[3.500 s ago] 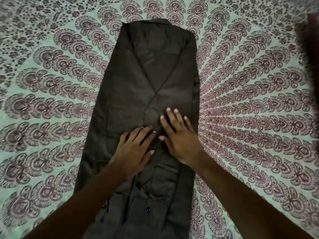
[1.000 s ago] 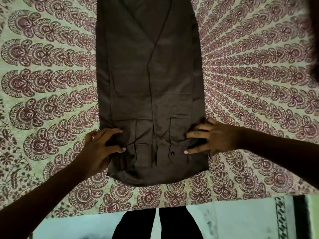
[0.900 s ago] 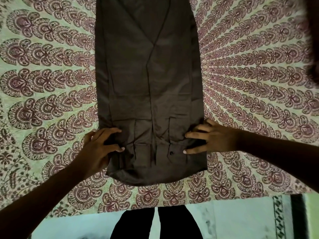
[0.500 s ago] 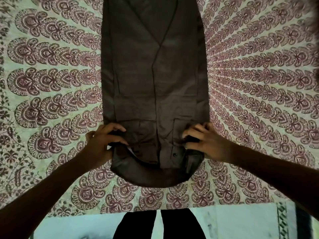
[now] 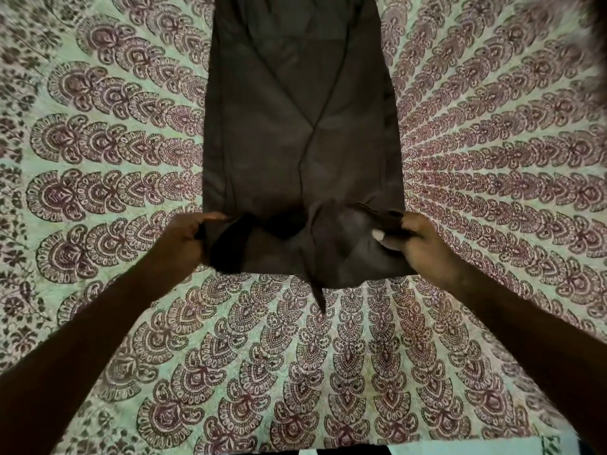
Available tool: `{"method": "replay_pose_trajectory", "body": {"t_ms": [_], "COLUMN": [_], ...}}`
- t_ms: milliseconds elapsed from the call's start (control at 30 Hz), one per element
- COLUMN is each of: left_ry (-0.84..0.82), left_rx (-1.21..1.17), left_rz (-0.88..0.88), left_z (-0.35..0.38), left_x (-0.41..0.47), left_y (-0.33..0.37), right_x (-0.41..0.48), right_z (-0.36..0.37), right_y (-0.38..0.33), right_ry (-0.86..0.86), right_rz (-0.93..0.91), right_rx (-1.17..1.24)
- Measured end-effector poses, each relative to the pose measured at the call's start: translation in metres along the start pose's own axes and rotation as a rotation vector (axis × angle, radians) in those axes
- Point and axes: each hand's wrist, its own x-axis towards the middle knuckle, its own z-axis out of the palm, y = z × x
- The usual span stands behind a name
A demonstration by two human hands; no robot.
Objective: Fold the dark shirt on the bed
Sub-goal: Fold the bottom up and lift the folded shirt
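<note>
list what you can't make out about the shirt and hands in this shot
- Dark shirt, head view: far end cut off by the top edge.
- Left hand: fingertips buried in the lifted near corner, so the grip is hidden.
- Right hand: motion-blurred, fingers partly under the fabric.
- Top-right corner: dark smear, unidentifiable.

Left hand (image 5: 182, 239) and right hand (image 5: 423, 244) pinched closed, both forearms extended forward.

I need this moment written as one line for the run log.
step: end fold | left hand: grips shirt corner | right hand: grips other corner | dark shirt: near end lifted, rest flat on bedsheet
</note>
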Motion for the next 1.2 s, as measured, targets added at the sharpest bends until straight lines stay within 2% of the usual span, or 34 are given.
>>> {"method": "replay_pose_trajectory", "body": {"t_ms": [133, 267, 367, 533, 600, 833, 1000, 1133, 1200], "left_ry": [-0.024, 0.027, 0.091, 0.187, 0.258, 0.336, 0.384, 0.459, 0.477], "left_rx": [-0.051, -0.055, -0.148, -0.294, -0.314, -0.201, -0.174, 0.053, 0.083], "left_rz": [-0.065, -0.102, -0.132, -0.057, -0.093, -0.322, -0.297, -0.235, -0.226], "left_z": [-0.005, -0.001, -0.004, -0.011, -0.011, -0.006, -0.002, 0.001, 0.001], "left_x": [0.008, 0.014, 0.023, 0.045, 0.062, 0.102, 0.107, 0.109, 0.108], "left_y": [-0.003, -0.010, -0.004, 0.027, 0.030, 0.010, 0.012, 0.012, 0.014], "right_x": [0.004, 0.015, 0.027, 0.050, 0.067, 0.128, 0.136, 0.144, 0.145], "right_z": [0.008, 0.012, 0.003, -0.017, -0.023, -0.032, -0.039, -0.042, -0.041], "right_y": [0.000, 0.004, -0.008, -0.039, -0.044, -0.023, -0.022, -0.022, -0.021], "right_ry": [-0.050, 0.098, 0.179, 0.315, 0.368, 0.436, 0.498, 0.554, 0.603], "right_rz": [0.021, 0.048, -0.020, -0.145, -0.160, -0.015, -0.055, -0.019, -0.010], "right_rx": [0.050, 0.096, 0.104, 0.231, 0.246, 0.198, 0.181, 0.130, 0.154]}}
